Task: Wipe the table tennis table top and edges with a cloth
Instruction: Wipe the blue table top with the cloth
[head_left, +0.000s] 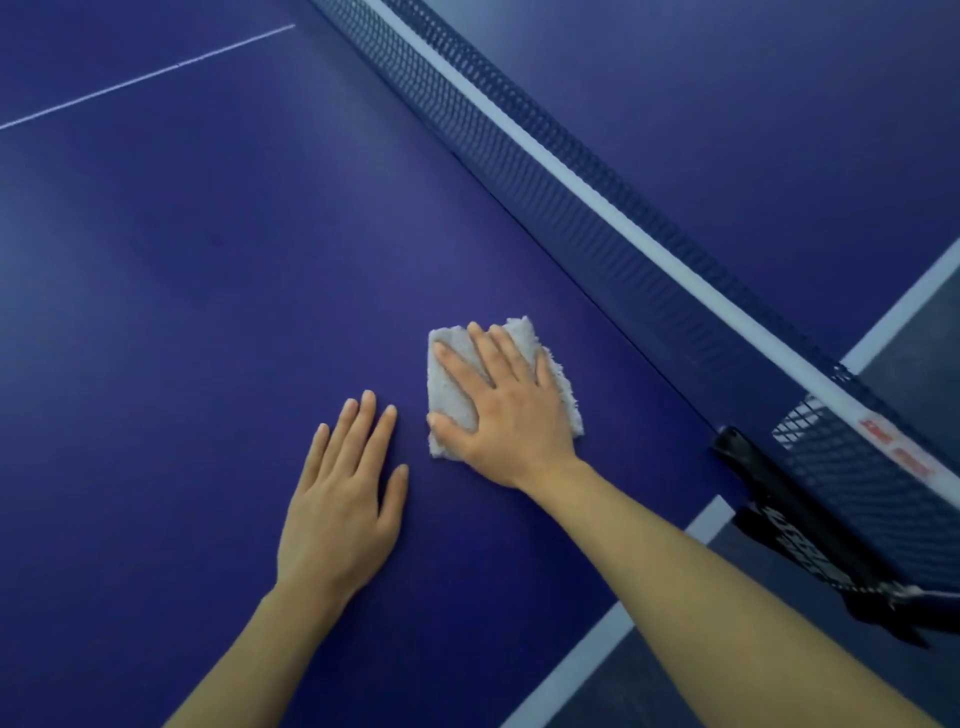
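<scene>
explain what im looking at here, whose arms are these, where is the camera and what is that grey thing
There is no machine here: the two bare arms belong to a person, and the single picture comes from a wide-angle camera worn on that person's head, looking forward and down. That is why the arms reach in from the bottom edge.

The blue surface is a table tennis table, with its white side line along the near edge at lower right. The dark net with a white top band runs diagonally, fixed by a black clamp at the table's side.

The grey thing is a folded cloth lying flat on the table near the net. The right hand presses on it with straight, spread fingers. The left hand rests flat on the bare table beside the cloth, holding nothing.
</scene>
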